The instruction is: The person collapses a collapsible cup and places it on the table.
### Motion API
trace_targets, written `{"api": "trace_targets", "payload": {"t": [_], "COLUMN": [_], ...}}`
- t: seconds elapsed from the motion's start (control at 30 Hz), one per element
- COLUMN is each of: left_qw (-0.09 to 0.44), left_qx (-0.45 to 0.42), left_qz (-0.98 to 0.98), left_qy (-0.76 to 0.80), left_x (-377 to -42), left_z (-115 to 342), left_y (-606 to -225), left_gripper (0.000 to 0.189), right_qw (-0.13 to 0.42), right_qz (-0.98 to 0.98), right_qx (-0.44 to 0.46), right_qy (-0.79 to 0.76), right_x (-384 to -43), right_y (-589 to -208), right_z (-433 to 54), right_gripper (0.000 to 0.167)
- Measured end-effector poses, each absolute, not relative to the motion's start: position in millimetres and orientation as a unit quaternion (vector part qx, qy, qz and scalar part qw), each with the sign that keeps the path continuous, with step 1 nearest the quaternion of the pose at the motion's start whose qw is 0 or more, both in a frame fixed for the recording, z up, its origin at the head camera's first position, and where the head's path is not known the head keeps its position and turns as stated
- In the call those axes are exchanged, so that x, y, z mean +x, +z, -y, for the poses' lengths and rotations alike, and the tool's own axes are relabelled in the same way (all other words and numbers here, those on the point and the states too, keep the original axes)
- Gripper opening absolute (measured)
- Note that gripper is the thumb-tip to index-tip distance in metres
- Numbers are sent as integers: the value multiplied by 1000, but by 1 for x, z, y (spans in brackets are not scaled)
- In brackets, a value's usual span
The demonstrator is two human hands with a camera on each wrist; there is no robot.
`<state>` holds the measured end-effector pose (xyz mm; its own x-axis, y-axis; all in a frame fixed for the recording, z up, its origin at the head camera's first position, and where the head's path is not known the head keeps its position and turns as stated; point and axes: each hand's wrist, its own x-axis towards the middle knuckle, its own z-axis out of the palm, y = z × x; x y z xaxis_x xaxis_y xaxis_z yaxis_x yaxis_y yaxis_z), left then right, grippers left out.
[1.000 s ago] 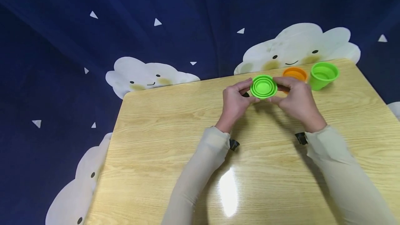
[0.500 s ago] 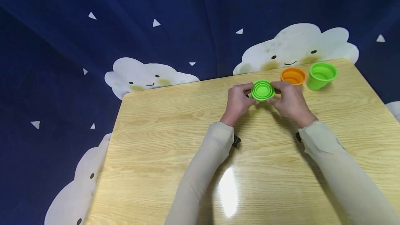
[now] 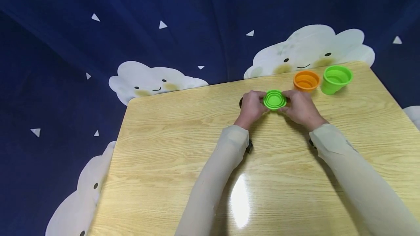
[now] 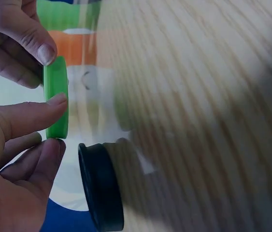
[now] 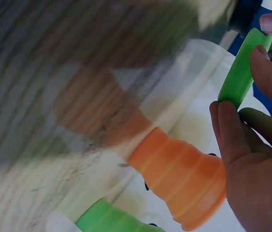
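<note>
A bright green collapsible cup (image 3: 274,99), folded flat into concentric rings, is held above the wooden table with its open side up. My left hand (image 3: 252,108) pinches its left edge between thumb and fingers. On the opposite edge my right hand (image 3: 302,109) pinches it the same way. In the left wrist view the flat cup (image 4: 56,99) appears edge-on between both hands. Just beyond the left hand stands a low black round piece (image 4: 101,188), mostly hidden in the head view.
An orange collapsible cup (image 3: 306,81) stands extended beyond my right hand. To its right is a taller extended green cup (image 3: 337,76). The wooden table (image 3: 157,148) ends at a dark blue curtain (image 3: 183,17) printed with clouds.
Both hands have lowered toward the table and slightly nearer to me with the flat green cup between them. More of the orange cup now shows.
</note>
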<state>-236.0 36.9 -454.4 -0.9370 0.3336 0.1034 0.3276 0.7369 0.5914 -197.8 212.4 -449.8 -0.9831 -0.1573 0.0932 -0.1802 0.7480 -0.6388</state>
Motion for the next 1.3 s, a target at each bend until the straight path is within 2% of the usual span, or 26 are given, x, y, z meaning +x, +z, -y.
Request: {"api": "trace_targets", "payload": {"t": [0.23, 0.53, 0.73, 0.83, 1.07, 1.2, 1.3], "left_qw": [0, 38, 23, 19, 9, 0, 1], "left_qx": [189, 188, 215, 213, 200, 175, 147], "left_qz": [-948, -961, -965, -966, -968, -970, -967], "left_qy": [256, 197, 149, 146, 152, 169, 207], "left_x": [-242, -247, -251, -251, -245, -240, -237], "left_z": [-44, -53, -57, -58, -59, -62, -64], "left_y": [-462, -463, -462, -460, -456, -449, -444], "left_gripper": [45, 49, 24, 21, 22, 29, 44], "right_qw": [7, -9, -26, -36, -36, -18, 13], "right_qz": [941, 946, 949, 950, 944, 939, 938], "right_qx": [92, 89, 88, 84, 93, 79, 66], "right_qy": [325, 310, 301, 297, 314, 334, 340], "right_x": [-203, -208, -210, -211, -205, -195, -187], "right_y": [-458, -465, -465, -465, -463, -456, -447], "right_z": [-216, -217, -216, -215, -219, -222, -225], "right_gripper": [54, 47, 40, 41, 62, 60, 56]}}
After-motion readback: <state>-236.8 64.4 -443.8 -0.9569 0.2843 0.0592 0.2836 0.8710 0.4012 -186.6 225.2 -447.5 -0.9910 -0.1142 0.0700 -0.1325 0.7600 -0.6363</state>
